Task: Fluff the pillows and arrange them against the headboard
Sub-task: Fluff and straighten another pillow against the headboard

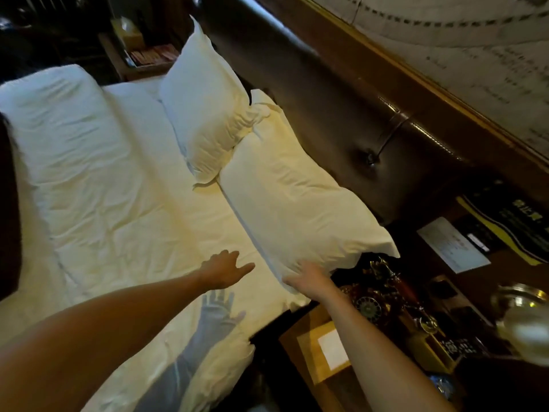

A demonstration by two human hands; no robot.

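Two white pillows lie along the dark padded headboard (341,114). The far pillow (205,114) leans upright against it, one corner pointing up. The near pillow (291,197) lies flatter, its end overhanging the bed's edge. My right hand (309,278) rests with fingers spread on the near pillow's closest corner. My left hand (225,269) hovers over the white sheet (148,227) just left of that pillow, fingers apart and holding nothing. A folded white duvet (68,129) lies across the bed at the left.
A bedside table (416,307) at the right holds an ornate rotary telephone (374,298), a white card (451,248), a glass ashtray (523,298) and a wooden box (323,352). Another nightstand (142,55) with boxes stands beyond the far side of the bed.
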